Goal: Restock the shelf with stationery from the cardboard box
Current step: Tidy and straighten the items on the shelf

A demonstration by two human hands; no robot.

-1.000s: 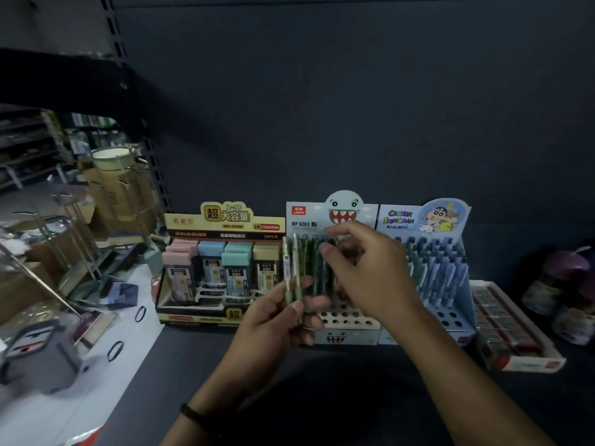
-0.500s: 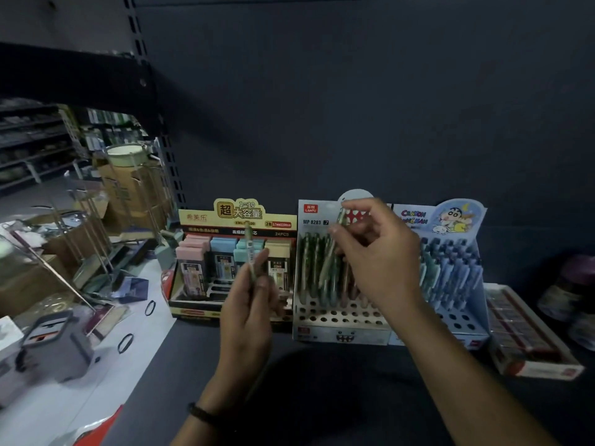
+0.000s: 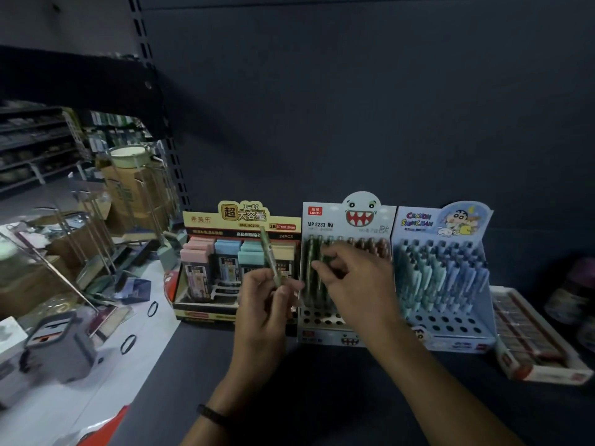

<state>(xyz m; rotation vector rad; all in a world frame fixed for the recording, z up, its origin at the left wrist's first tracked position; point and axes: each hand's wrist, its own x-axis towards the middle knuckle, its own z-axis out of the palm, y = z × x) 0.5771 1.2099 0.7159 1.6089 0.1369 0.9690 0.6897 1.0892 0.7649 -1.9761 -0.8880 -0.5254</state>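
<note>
While left hand (image 3: 265,304) pinches one pen (image 3: 269,255), right hand (image 3: 359,284) reaches into shark display (image 3: 325,220)
Left grip: thumb and fingertips closed on pen's lower end; pen near upright, top leaning left, in front of lead box (image 3: 241,217). Right fingers (image 3: 335,257) curled against green pens (image 3: 310,265) standing in the display's rear rows; whether that grip has hold of one, cannot tell. Display stands on shelf (image 3: 322,397), between lead box and blue display (image 3: 418,220)

Green pen (image 3: 269,256); pale-blue display box (image 3: 479,333); dark-grey shelf (image 3: 322,397).
</note>
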